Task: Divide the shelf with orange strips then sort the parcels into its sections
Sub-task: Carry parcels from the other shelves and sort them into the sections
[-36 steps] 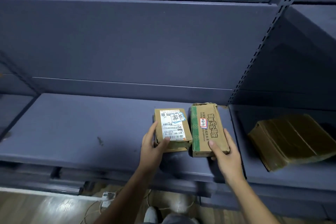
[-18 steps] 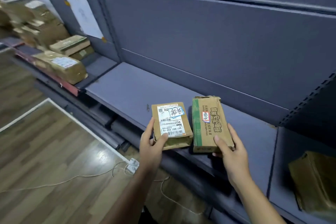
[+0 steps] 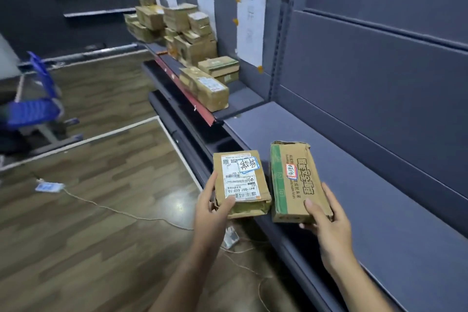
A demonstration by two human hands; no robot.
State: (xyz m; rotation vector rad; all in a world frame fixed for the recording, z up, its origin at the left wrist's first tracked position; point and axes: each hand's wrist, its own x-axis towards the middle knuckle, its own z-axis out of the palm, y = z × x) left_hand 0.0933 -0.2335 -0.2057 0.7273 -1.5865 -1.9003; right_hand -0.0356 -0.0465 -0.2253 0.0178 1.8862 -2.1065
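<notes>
You are standing at a long grey shelf (image 3: pixel 316 149), looking along it. Its near stretch is lying bare, while the far section is carrying a stack of brown parcels (image 3: pixel 177 28) under paper sheets (image 3: pixel 249 30) taped to the back panel. An orange strip (image 3: pixel 188 100) is running along the front edge of that far section; none is showing on the bare stretch in front of you, so by my reading the dividing is not yet finished here.

You are holding one parcel in each hand, both lifted just clear of the shelf's front edge. Your right hand (image 3: pixel 326 223) is gripping the green-edged parcel (image 3: pixel 293 182) at its near end, thumb on the printed top, fingers curled underneath. Your left hand (image 3: pixel 211 210) is pinching the labelled parcel (image 3: pixel 241 182) at its near left corner, thumb across the top beside the shipping label, fingers along the side.

Both are looking like small, light cartons. The cardboard is creased and dented, so it is probably soft rather than stiff; the labelled parcel's lower edge is already bulging. Corner holds are risky on such boxes. Slide each grip toward the middle of the long sides, supporting from beneath, and avoid pressing on the labels.
</notes>
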